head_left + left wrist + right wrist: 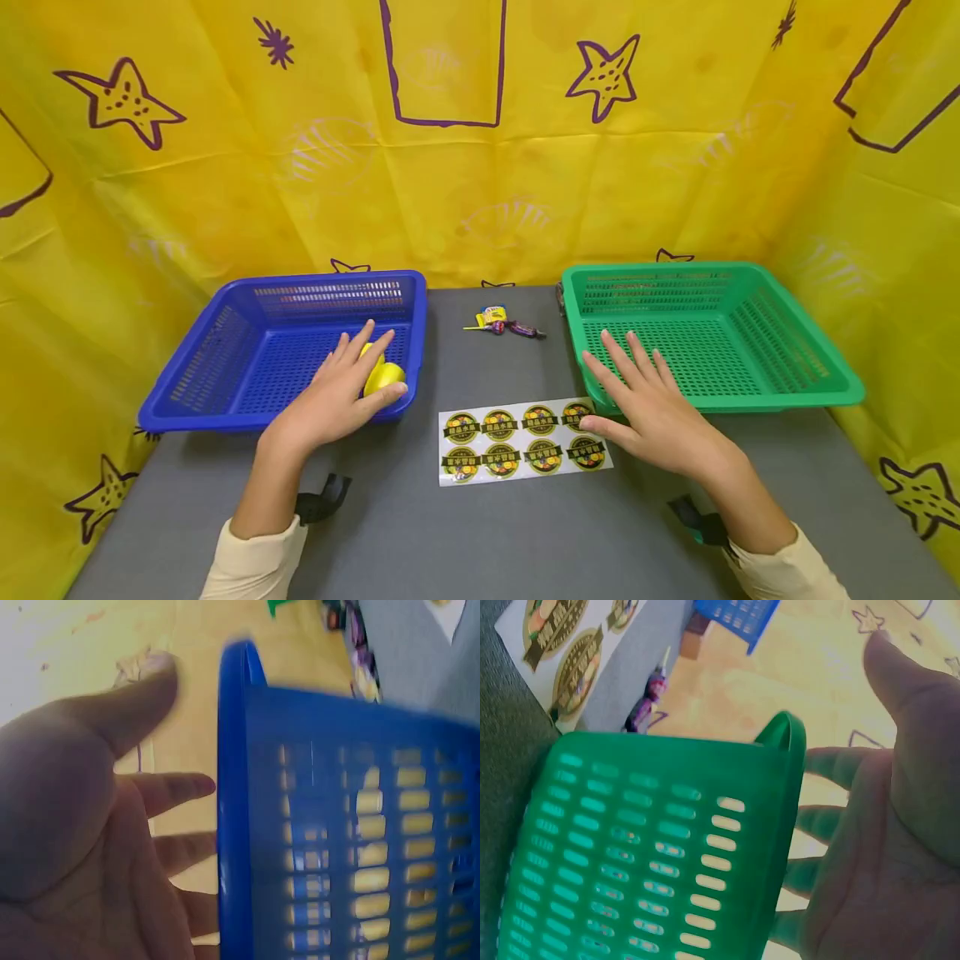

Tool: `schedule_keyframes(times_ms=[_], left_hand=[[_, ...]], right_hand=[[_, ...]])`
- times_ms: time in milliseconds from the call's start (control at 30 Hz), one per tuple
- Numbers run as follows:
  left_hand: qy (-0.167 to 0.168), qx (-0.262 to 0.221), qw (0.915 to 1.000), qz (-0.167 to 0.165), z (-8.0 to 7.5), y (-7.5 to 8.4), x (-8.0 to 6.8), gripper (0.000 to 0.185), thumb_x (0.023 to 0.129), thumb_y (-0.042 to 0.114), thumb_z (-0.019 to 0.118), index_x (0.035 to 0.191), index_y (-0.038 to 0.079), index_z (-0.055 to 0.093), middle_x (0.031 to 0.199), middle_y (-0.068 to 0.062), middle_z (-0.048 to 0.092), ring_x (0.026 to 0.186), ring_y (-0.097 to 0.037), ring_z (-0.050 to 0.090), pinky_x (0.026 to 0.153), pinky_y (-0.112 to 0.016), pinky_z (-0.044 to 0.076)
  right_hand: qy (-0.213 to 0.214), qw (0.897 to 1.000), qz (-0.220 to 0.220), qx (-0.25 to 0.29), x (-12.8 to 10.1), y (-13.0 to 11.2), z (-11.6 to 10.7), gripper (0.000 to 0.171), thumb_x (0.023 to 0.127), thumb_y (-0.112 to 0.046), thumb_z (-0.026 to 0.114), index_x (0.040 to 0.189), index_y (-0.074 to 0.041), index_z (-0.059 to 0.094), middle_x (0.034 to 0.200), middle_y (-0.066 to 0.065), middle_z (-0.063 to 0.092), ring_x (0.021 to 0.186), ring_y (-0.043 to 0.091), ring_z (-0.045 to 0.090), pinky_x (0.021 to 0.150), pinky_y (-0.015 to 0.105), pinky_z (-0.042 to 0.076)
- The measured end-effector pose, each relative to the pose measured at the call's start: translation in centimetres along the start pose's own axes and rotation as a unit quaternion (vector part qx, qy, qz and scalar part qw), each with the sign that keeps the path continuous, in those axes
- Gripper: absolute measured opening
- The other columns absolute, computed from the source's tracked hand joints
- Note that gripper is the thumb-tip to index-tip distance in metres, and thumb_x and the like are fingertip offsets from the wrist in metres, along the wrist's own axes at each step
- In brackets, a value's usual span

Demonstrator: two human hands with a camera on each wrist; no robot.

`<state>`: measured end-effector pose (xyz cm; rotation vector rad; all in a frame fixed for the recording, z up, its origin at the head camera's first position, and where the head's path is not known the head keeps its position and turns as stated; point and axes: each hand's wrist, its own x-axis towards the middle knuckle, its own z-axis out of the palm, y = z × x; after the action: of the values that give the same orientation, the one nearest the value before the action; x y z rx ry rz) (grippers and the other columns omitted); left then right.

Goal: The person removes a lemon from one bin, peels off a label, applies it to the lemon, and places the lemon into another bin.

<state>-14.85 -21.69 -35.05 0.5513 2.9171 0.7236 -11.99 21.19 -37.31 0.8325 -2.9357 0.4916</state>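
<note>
My left hand (pixel 322 408) hovers with straight, spread fingers over the near right part of the blue basket (pixel 168 392). Yellow rounded objects, lemon-like (pixel 385 377), lie in that basket, partly hidden by the fingers. In the left wrist view, the palm faces the basket's rim (pixel 232 787) and holds nothing. Above the near left corner of the green basket (pixel 813 333) is my right hand (pixel 660 417), fingers also spread. Its thumb overlaps the edge of a white sheet of round stickers (pixel 480 458). The right wrist view shows this palm beside the green rim (pixel 791 787).
Between the baskets, toward the back of the grey table (pixel 480 542), lie a lollipop (pixel 496 328), a small yellow packet (pixel 492 313) and a purple-wrapped candy (pixel 522 329). Yellow cloth (pixel 480 208) with drawn stars encloses the back and sides.
</note>
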Motion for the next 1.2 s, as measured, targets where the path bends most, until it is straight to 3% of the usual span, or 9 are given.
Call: schedule_keyframes(times_ms=[100,167,267,500,733,800,1000,1100,1200], left_hand=[[-0.012,-0.011,0.9995,-0.028,-1.0,-1.4,0.2,0.078,0.1,0.047,0.058,0.16,0.009,0.024,0.163,-0.025,0.01,0.142,-0.055,0.019,0.107,-0.073,0.021],[-0.028,-0.009,0.9989,-0.035,-1.4,-2.3,0.5,0.075,0.099,0.041,0.062,0.155,0.001,0.032,0.155,-0.03,0.029,0.133,-0.052,0.037,0.102,-0.07,0.032],[-0.067,0.0,0.997,-0.041,-1.8,-3.7,0.9,0.068,0.096,0.035,0.067,0.143,-0.008,0.046,0.137,-0.03,0.051,0.119,-0.046,0.05,0.098,-0.064,0.039],[-0.132,0.029,0.9883,-0.07,-2.5,-5.6,1.9,0.045,0.085,0.026,0.079,0.121,0.0,0.068,0.116,-0.022,0.064,0.103,-0.038,0.055,0.092,-0.057,0.044],[-0.183,0.041,0.9731,-0.134,-3.0,-6.3,2.5,0.047,0.083,0.012,0.076,0.13,0.009,0.068,0.121,-0.023,0.061,0.097,-0.036,0.051,0.079,-0.047,0.044],[-0.184,0.042,0.9729,-0.134,-3.1,-6.5,2.7,0.05,0.082,0.013,0.077,0.131,0.009,0.067,0.12,-0.023,0.061,0.097,-0.037,0.051,0.078,-0.046,0.045],[-0.146,0.041,0.9836,-0.098,-3.1,-7.0,3.0,0.057,0.085,0.033,0.076,0.133,0.004,0.064,0.109,-0.019,0.064,0.093,-0.034,0.053,0.078,-0.048,0.047],[-0.122,0.032,0.9883,-0.086,-3.1,-6.9,2.8,0.059,0.088,0.04,0.073,0.134,0.003,0.062,0.109,-0.018,0.064,0.093,-0.034,0.054,0.08,-0.052,0.048],[-0.091,0.015,0.9937,-0.065,-3.1,-6.4,2.9,0.06,0.089,0.042,0.073,0.135,0.005,0.061,0.113,-0.02,0.064,0.097,-0.035,0.056,0.083,-0.055,0.047]], right_hand=[[-0.004,1.0,-0.011,-0.007,0.1,-0.2,0.3,0.085,0.095,-0.056,0.061,0.16,-0.014,0.026,0.167,0.009,-0.001,0.15,0.036,-0.011,0.115,0.064,0.001],[-0.002,1.0,-0.019,-0.015,0.1,-0.5,0.5,0.086,0.093,-0.055,0.064,0.159,-0.014,0.028,0.167,0.01,0.002,0.15,0.036,-0.01,0.115,0.065,0.003],[0.008,0.999,-0.042,-0.025,0.2,-0.8,0.8,0.086,0.092,-0.05,0.069,0.159,-0.013,0.03,0.167,0.014,0.007,0.151,0.037,-0.007,0.114,0.065,0.005],[0.012,0.996,-0.081,-0.03,0.4,-1.6,1.6,0.083,0.09,-0.044,0.073,0.157,-0.013,0.035,0.167,0.012,0.008,0.151,0.038,-0.004,0.113,0.067,0.009],[0.013,0.995,-0.096,-0.038,0.3,-2.1,2.1,0.08,0.089,-0.043,0.075,0.154,-0.012,0.041,0.166,0.012,0.011,0.15,0.042,0.001,0.112,0.069,0.011],[0.019,0.993,-0.109,-0.038,0.2,-2.3,2.3,0.079,0.087,-0.042,0.077,0.153,-0.011,0.044,0.166,0.013,0.013,0.149,0.044,0.005,0.112,0.069,0.012],[0.06,0.982,-0.174,-0.045,0.3,-3.5,3.1,0.076,0.084,-0.034,0.082,0.147,-0.007,0.05,0.16,0.021,0.028,0.147,0.044,0.019,0.112,0.063,0.024],[0.043,0.978,-0.201,-0.037,0.2,-4.4,3.7,0.074,0.086,-0.034,0.079,0.149,-0.008,0.048,0.16,0.021,0.029,0.147,0.04,0.023,0.113,0.057,0.027],[-0.001,0.98,-0.195,-0.024,0.1,-5.0,4.1,0.073,0.091,-0.037,0.074,0.152,-0.01,0.044,0.162,0.018,0.025,0.148,0.038,0.023,0.113,0.054,0.029]])
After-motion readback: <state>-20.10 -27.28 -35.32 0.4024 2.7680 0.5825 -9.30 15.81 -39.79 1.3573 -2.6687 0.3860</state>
